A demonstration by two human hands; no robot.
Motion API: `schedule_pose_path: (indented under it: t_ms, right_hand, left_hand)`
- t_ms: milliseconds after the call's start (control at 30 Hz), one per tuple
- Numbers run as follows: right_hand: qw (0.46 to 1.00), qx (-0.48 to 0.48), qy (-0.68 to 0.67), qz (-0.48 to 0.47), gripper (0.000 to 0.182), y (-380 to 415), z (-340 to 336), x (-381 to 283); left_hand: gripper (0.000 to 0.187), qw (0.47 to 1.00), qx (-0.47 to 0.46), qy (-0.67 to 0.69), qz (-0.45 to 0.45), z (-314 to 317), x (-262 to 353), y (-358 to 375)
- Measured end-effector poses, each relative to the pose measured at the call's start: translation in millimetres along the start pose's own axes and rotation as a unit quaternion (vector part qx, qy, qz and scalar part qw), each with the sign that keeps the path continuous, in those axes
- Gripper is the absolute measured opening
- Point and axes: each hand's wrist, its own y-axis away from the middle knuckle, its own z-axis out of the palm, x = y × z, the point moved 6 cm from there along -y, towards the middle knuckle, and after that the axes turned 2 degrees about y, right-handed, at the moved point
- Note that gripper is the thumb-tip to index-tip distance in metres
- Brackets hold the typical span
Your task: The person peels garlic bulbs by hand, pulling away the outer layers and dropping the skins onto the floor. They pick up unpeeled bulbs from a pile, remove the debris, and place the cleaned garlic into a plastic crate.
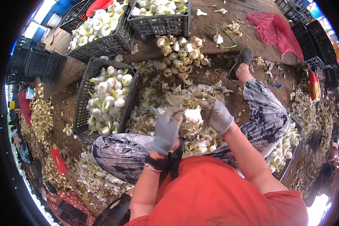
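Both my hands wear pale grey gloves and meet in front of my body, over a heap of loose garlic skins [154,101]. Between them is a white garlic bulb [193,115]. The fingers of my left hand [167,128] are closed on the bulb's left side. At its upper right, the closed fingers of my right hand [217,116] hold brownish skin or stem against the bulb. A black crate [79,109] of white bulbs stands to the left of my left hand. Beyond my hands lies a pile of untrimmed, dirtier bulbs [182,56].
Two more filled crates [160,24] stand at the top. Another crate of bulbs [284,150] sits beside my right leg. A pink net sack [277,34] and a green string [229,46] lie on the ground. Empty black crates [45,64] stand at the left.
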Motion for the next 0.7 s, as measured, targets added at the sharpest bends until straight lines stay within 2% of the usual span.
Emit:
schedule_pose_path:
  t_ms: [33, 100, 167, 200, 233, 267, 300, 367, 400, 433, 500, 533, 600, 633, 667, 700]
  right_hand:
    - [0.997, -0.068, -0.018, -0.020, 0.033, 6, 8, -2]
    - [0.998, -0.060, -0.015, -0.011, 0.033, 9, 10, 1]
    - [0.999, 0.020, 0.010, -0.048, 0.032, 2, 3, 0]
    - [0.996, 0.084, -0.024, 0.005, 0.026, -6, -23, 9]
    - [0.989, 0.099, -0.109, 0.035, 0.024, -18, -31, 15]
    - [0.986, 0.115, -0.117, 0.040, 0.025, -18, -44, 16]
    - [0.983, 0.129, -0.126, 0.046, 0.027, -15, -40, 12]
    - [0.984, 0.147, -0.101, 0.028, 0.025, -22, -42, 7]
    - [0.982, 0.168, -0.081, 0.010, 0.025, -22, -46, 5]
    - [0.982, 0.169, -0.081, 0.007, 0.025, -20, -39, 1]
    - [0.973, 0.191, -0.127, 0.001, 0.023, -14, -30, -6]
    - [0.974, 0.191, -0.125, -0.001, 0.023, -14, -38, -4]
    - [0.988, 0.152, -0.025, -0.031, 0.026, -20, -47, 0]
    - [0.988, 0.150, -0.023, -0.027, 0.026, -20, -47, 6]
    - [0.985, 0.157, 0.002, -0.067, 0.025, -19, -48, 9]
    - [0.981, 0.162, 0.026, -0.102, 0.024, -14, -44, 14]
  left_hand:
    - [0.021, 0.998, 0.003, 0.047, -0.044, 0, 0, 1]
    - [0.016, 0.998, 0.005, 0.026, -0.050, 1, 12, 5]
    - [0.011, 1.000, -0.003, -0.018, -0.019, 7, 23, 13]
    - [0.011, 1.000, -0.005, -0.016, -0.020, 11, 26, 19]
    - [0.009, 0.987, -0.055, -0.117, 0.099, 23, 41, 27]
    - [0.007, 0.947, -0.102, -0.214, 0.215, 36, 52, 40]
    - [0.007, 0.948, -0.100, -0.213, 0.216, 37, 52, 46]
    - [0.007, 0.950, -0.210, -0.174, 0.150, 48, 41, 57]
    - [0.009, 0.954, -0.206, -0.201, 0.087, 40, 32, 59]
    - [0.009, 0.953, -0.208, -0.200, 0.090, 28, 26, 57]
    - [0.018, 0.911, -0.084, -0.399, 0.059, -7, 2, 46]
    - [0.018, 0.912, -0.085, -0.398, 0.061, -12, -1, 44]
    - [0.026, 0.828, 0.056, -0.549, 0.095, -32, 11, 37]
    - [0.026, 0.828, 0.060, -0.550, 0.092, -30, 15, 36]
    - [0.030, 0.907, 0.030, -0.418, 0.045, -22, 13, 35]
    - [0.033, 0.961, 0.002, -0.275, -0.006, -10, 13, 37]
